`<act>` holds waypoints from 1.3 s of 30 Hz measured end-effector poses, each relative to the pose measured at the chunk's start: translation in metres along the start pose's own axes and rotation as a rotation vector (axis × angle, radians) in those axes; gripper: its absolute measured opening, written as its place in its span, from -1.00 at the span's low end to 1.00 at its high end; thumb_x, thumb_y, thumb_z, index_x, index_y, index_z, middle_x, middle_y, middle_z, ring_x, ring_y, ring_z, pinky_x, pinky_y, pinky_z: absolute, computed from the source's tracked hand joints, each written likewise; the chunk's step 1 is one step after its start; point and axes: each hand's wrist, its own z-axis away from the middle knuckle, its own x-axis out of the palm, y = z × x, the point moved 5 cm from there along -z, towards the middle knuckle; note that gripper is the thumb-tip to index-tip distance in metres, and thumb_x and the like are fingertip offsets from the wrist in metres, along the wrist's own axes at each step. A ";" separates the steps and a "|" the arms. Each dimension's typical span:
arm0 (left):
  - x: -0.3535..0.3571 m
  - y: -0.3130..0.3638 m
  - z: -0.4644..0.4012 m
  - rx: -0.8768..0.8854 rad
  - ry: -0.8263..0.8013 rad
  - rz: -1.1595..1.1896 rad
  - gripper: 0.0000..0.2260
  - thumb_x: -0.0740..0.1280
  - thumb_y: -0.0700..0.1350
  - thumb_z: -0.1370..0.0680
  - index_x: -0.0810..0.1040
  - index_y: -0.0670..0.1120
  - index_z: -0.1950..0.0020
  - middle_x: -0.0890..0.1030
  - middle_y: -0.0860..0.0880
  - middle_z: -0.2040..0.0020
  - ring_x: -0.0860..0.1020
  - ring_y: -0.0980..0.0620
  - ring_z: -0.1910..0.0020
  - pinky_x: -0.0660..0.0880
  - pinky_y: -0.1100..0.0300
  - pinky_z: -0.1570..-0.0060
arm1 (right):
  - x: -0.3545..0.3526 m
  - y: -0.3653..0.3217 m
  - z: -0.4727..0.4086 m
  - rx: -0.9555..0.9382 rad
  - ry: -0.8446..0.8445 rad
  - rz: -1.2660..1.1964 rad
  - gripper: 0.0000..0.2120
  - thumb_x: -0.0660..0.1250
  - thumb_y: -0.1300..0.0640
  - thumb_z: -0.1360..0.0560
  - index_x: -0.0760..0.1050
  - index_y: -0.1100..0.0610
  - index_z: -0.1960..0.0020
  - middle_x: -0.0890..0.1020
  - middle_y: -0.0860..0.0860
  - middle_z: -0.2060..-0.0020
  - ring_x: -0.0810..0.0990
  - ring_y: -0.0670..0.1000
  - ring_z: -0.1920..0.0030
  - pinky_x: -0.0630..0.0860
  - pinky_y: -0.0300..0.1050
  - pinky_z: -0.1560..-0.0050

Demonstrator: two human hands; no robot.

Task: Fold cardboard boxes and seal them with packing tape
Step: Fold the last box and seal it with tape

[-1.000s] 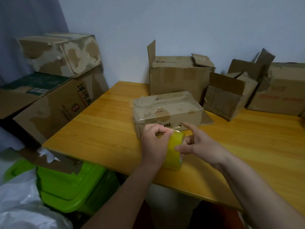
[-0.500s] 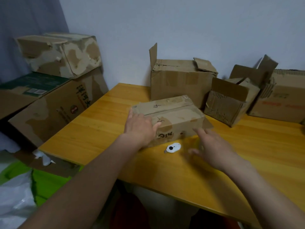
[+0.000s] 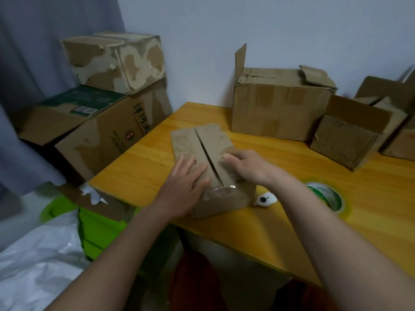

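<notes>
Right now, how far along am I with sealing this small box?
Done: flaps of the small box are folded shut, clear tape shows at its near edge. In hand: left hand and right hand press the flaps. Left: the centre seam looks open; the tape roll lies aside, other boxes stand open.

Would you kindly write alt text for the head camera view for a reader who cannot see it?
Two bare hands, the left hand and right hand, press flat on the closed top flaps of a small cardboard box on a wooden table. A tape roll lies flat to the right, and open boxes stand behind.
</notes>
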 end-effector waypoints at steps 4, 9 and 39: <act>0.003 0.001 -0.002 -0.003 -0.007 -0.215 -0.39 -0.11 0.34 -0.58 0.03 0.12 -0.58 -0.10 -0.04 -0.60 -0.20 -0.03 -0.56 -0.24 -0.03 -0.51 | -0.024 -0.007 -0.010 0.006 0.198 0.562 -0.45 -0.08 -0.14 -0.64 0.35 0.19 -0.40 0.25 0.19 -0.47 0.15 0.18 -0.49 0.02 0.10 -0.48; 0.008 0.020 -0.003 0.047 -0.006 -0.301 -0.13 -0.26 0.42 -0.42 -0.06 -0.08 -0.59 -0.09 -0.05 -0.60 -0.18 0.04 -0.57 -0.24 0.06 -0.52 | 0.019 -0.007 -0.022 -0.081 0.087 0.226 -0.51 0.06 -0.10 -0.63 0.27 0.15 -0.44 0.25 0.12 -0.48 0.25 0.14 -0.44 0.25 0.03 -0.38; 0.029 -0.004 0.007 0.060 0.564 0.660 -0.28 0.50 0.24 -0.25 0.40 0.06 -0.34 0.18 0.10 -0.51 0.16 0.24 -0.46 0.22 0.51 -0.25 | 0.041 0.053 0.001 -0.283 0.215 -0.564 0.01 0.58 0.06 -0.25 0.07 -0.05 -0.53 0.28 -0.17 -0.39 0.27 -0.19 -0.35 0.32 -0.24 -0.34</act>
